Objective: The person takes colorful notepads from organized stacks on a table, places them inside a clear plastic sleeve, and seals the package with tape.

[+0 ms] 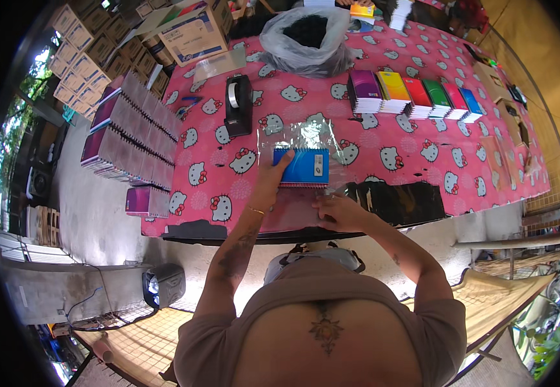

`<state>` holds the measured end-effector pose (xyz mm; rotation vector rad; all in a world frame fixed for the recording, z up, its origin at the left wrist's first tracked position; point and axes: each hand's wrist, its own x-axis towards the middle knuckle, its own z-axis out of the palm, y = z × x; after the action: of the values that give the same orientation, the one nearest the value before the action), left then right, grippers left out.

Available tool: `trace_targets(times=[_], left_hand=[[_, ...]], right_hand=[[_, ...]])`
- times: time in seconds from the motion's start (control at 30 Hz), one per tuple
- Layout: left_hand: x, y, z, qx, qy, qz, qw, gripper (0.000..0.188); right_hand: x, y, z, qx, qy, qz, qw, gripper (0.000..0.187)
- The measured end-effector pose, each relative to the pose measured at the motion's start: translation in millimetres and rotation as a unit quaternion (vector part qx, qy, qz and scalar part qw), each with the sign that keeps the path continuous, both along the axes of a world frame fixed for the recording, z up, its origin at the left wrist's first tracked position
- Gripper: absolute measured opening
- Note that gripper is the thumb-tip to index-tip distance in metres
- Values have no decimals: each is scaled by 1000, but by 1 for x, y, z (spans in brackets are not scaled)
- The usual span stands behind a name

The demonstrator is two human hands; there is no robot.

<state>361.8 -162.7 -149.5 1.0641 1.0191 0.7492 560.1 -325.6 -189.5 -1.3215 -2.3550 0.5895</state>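
Note:
A small stack of spiral notebooks with a blue cover (302, 169) lies on a shiny sheet of clear plastic (296, 134) before me. My left hand (272, 177) is closed on the stack's left side, its thumb resting on top of the cover. Just below the stack's near right corner, my right hand (342, 211) has its fingers bent together at the near part of the plastic; it seems to pinch the film, though the fingertips are partly hidden. Beyond my left hand stands a black tape dispenser (238, 106) holding a roll of tape.
Stacks of purple notebooks (128, 135) line the table's left edge. A row of colourful notebook stacks (412, 97) stands at right. A large plastic bag (305, 42), a cardboard box (193, 35) and another person's hand are at the back. Black patches (396, 205) cover the near edge.

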Motion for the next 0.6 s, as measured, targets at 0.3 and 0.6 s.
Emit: trace_targets(times=[0.3, 0.6], left_hand=[[25, -7, -42, -10, 166, -28, 986, 76], [32, -1, -58, 89, 277, -14, 957, 90]], right_hand=[[13, -30, -12, -29, 29, -14, 999, 21], [18, -39, -7, -17, 47, 11, 999, 20]])
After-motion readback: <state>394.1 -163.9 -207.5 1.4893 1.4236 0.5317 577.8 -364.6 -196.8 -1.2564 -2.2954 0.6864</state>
